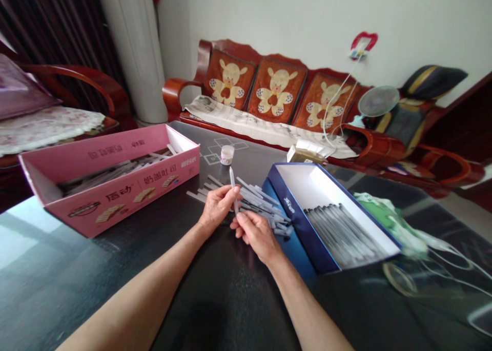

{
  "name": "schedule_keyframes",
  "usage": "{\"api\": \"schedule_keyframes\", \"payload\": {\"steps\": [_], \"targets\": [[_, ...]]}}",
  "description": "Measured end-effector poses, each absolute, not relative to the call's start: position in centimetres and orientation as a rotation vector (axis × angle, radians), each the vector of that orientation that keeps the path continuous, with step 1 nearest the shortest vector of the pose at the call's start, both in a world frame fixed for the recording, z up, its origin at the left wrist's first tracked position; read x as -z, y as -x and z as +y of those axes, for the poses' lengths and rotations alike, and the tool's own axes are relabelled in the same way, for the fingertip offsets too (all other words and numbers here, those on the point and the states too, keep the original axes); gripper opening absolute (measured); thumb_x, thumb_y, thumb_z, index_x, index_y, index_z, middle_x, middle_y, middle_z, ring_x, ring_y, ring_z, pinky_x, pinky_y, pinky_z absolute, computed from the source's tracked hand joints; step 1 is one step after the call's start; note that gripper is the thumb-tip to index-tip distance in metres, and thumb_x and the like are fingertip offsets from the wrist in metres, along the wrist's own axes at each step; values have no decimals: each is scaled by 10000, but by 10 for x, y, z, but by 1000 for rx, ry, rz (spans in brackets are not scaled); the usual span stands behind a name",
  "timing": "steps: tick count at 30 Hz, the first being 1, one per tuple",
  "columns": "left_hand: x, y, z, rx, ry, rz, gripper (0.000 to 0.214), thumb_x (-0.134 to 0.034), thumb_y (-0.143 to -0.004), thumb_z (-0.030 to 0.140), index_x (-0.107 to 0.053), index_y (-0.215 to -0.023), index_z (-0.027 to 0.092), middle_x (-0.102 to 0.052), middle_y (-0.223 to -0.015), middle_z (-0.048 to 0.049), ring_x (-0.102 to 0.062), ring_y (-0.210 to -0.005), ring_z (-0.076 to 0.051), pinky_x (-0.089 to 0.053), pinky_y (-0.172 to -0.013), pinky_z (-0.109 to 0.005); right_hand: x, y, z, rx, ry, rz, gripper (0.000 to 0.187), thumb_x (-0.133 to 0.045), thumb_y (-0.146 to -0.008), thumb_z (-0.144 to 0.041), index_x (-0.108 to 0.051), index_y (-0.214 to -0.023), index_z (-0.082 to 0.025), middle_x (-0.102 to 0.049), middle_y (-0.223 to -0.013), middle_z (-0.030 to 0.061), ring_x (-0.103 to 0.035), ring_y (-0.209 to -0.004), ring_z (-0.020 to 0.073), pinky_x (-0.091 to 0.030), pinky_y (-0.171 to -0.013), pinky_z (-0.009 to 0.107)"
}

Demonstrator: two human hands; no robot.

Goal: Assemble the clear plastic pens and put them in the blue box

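Between my two hands, a slim whitish pen (231, 177) stands nearly upright over the table. My left hand (216, 206) pinches its middle between thumb and fingers. Lower down, the fingertips of my right hand (260, 234) are closed on its bottom end. Just behind my hands lies a loose pile of pale, translucent pen-like sticks (263, 200), partly hidden by my fingers. To the right, a blue box (303, 220) with a white inside holds a row of grey pens (342, 233) with dark ends. A pink box (126, 197) at the left contains more slim sticks (115, 172).
A small white jar (227, 156) stands behind the pile on the dark glossy table (200, 300). Right of the blue box are a green-and-white plastic bag (388, 218), a tape roll (400, 279) and white cables. A wooden sofa (230, 120) and a small fan (378, 102) are beyond.
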State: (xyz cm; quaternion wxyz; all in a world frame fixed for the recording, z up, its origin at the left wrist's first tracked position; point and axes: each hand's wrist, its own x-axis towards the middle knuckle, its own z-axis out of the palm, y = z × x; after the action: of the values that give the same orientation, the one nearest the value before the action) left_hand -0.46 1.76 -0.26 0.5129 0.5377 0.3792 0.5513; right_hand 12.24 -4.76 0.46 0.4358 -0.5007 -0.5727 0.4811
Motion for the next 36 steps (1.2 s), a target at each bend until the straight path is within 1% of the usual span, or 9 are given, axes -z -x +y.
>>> {"api": "schedule_keyframes", "payload": {"steps": [4, 8, 10, 14, 20, 27, 30, 33, 36], "targets": [[-3, 8, 25, -1253, -972, 775, 469, -686, -719, 464, -631, -1038, 123, -644, -693, -16, -545, -485, -88, -439, -456, -207, -8, -117, -52, -1012, 1292, -1683, 330, -461, -906, -401, -670, -790, -174, -656, -657, 14, -557, -526, 109, -438, -534, 226], [0, 17, 34, -1432, -1085, 826, 543, -624, -763, 408, -539, -1219, 127, -614, -656, 17, -445, -419, -55, -351, -404, -179, -7, -138, -44, -342, 1400, -1773, 201, -508, -882, -286, -684, -840, -198, -656, -805, 54, -609, -758, 179, -468, -712, 280], [4, 21, 37, -1544, -1269, 968, 492, -574, -805, 380, -543, -1234, 141, -613, -677, 18, -444, -444, -56, -365, -436, -182, -4, -148, -39, -149, 1457, -1823, 189, -505, -877, -235, -689, -905, -202, -643, -882, 71, -603, -822, 194, -468, -753, 291], [9, 24, 34, -1633, -1664, 1306, 342, -520, -848, 295, -617, -1150, 166, -622, -706, 11, -522, -570, -81, -441, -600, -198, 3, -154, -34, 40, 1542, -2002, 200, -522, -876, -215, -694, -978, -207, -613, -906, 77, -577, -876, 212, -460, -810, 314], [13, 18, 28, -1546, -1989, 1319, 302, -497, -855, 222, -646, -1108, 151, -678, -764, -18, -590, -631, -95, -472, -673, -190, 6, -146, -34, 119, 1629, -2089, 141, -561, -861, -221, -677, -938, -201, -597, -900, 66, -561, -865, 210, -448, -800, 317], [14, 15, 26, -1470, -2111, 1237, 288, -485, -867, 216, -652, -1090, 142, -710, -826, -53, -637, -671, -110, -496, -694, -188, 2, -148, -35, 82, 1607, -2086, 60, -588, -836, -209, -645, -846, -196, -586, -896, 58, -552, -880, 205, -427, -816, 312], [14, 14, 26, -1496, -2081, 1261, 287, -492, -864, 215, -653, -1087, 135, -715, -844, -59, -647, -690, -115, -501, -706, -191, 0, -147, -37, 80, 1578, -2098, 99, -585, -837, -196, -649, -913, -201, -582, -918, 55, -544, -893, 204, -413, -815, 318], [15, 14, 26, -1522, -2065, 1267, 291, -492, -864, 217, -652, -1092, 131, -718, -873, -66, -653, -703, -118, -506, -720, -198, -2, -144, -38, 118, 1535, -2203, 197, -568, -853, -189, -653, -1020, -252, -586, -952, 46, -530, -908, 210, -389, -794, 339], [16, 14, 26, -1527, -2065, 1253, 293, -488, -866, 219, -649, -1096, 135, -720, -900, -69, -655, -710, -119, -511, -730, -203, -3, -142, -37, 164, 1535, -2282, 169, -576, -861, -224, -673, -987, -282, -593, -946, 42, -518, -893, 224, -372, -757, 359]]}}
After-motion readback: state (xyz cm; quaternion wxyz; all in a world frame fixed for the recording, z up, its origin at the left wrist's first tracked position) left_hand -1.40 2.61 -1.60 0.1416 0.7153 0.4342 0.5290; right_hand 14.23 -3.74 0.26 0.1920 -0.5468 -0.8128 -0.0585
